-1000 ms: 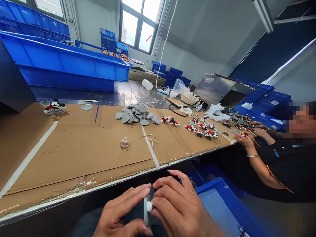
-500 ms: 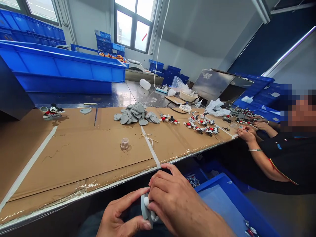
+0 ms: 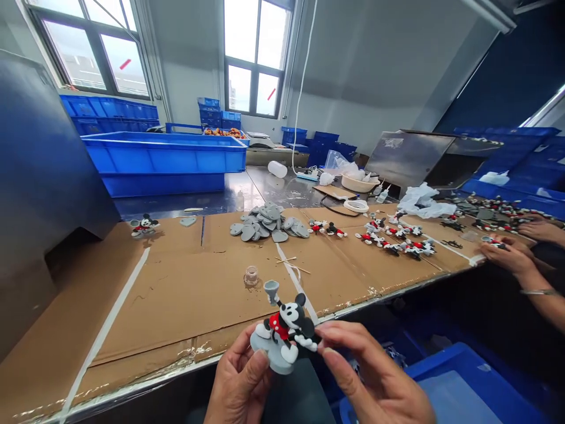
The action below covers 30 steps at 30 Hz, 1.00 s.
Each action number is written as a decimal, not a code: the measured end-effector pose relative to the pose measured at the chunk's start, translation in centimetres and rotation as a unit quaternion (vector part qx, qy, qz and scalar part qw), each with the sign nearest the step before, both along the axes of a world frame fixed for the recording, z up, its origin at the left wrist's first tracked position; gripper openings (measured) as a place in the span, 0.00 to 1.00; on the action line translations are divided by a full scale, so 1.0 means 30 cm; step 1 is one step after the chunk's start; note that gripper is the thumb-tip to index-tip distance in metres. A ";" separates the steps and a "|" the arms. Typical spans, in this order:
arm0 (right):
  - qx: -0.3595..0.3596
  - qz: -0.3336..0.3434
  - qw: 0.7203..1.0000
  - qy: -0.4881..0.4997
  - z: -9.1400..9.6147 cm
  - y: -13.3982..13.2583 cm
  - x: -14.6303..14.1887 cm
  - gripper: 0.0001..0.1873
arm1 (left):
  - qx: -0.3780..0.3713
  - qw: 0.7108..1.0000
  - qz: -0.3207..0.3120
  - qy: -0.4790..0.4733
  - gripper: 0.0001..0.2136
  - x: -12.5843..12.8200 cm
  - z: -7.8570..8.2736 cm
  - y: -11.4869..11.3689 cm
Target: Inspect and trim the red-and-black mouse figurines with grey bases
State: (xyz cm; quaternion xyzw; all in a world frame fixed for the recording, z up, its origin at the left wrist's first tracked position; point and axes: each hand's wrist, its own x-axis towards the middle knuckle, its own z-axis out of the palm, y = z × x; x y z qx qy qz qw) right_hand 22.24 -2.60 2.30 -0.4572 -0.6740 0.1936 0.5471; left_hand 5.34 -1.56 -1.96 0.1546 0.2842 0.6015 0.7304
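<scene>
My left hand (image 3: 245, 374) holds a cartoon mouse figurine (image 3: 278, 324) by its flat grey base (image 3: 278, 359), thumb on top. The figurine is black and white with red shorts, and it raises a grey cup (image 3: 271, 287). At its outstretched white hand, the thumb and fingertips of my right hand (image 3: 366, 368) close in a pinch. Both hands are in front of the table edge. Beyond them a small clear jar (image 3: 251, 275) stands on the cardboard, near some thin sticks (image 3: 293, 263). Further back lies a heap of grey bases (image 3: 265, 222).
Another mouse figurine (image 3: 145, 225) stands at the left, near a metal housing (image 3: 48, 171). Several figurines (image 3: 392, 235) lie right of the heap. A co-worker's hands (image 3: 512, 256) work at the far right. Blue crates (image 3: 168, 156) stand behind; a blue bin (image 3: 468, 377) is below right.
The base, earlier seen edge-on between my hands, has turned so the whole figurine faces me. My right hand has moved from the base to the figurine's outstretched hand. The view has shifted left.
</scene>
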 end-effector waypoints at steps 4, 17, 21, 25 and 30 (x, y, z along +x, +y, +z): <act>-0.112 0.056 0.990 0.056 -0.026 0.031 -0.048 0.08 | -0.007 0.999 0.032 -0.001 0.23 0.008 0.013 -0.004; -0.260 0.094 0.947 0.165 0.013 0.038 -0.100 0.13 | -0.020 0.995 0.077 0.059 0.22 0.028 0.062 -0.023; -0.265 0.087 0.943 0.183 0.011 0.037 -0.097 0.14 | -0.013 0.996 0.067 0.063 0.21 0.029 0.059 -0.025; -0.264 0.088 0.941 0.191 0.010 0.038 -0.098 0.15 | -0.015 0.997 0.062 0.052 0.19 0.033 0.052 -0.026; -0.231 0.092 0.952 0.176 0.007 0.031 -0.097 0.14 | -0.017 0.999 0.035 -0.005 0.19 0.036 0.052 -0.028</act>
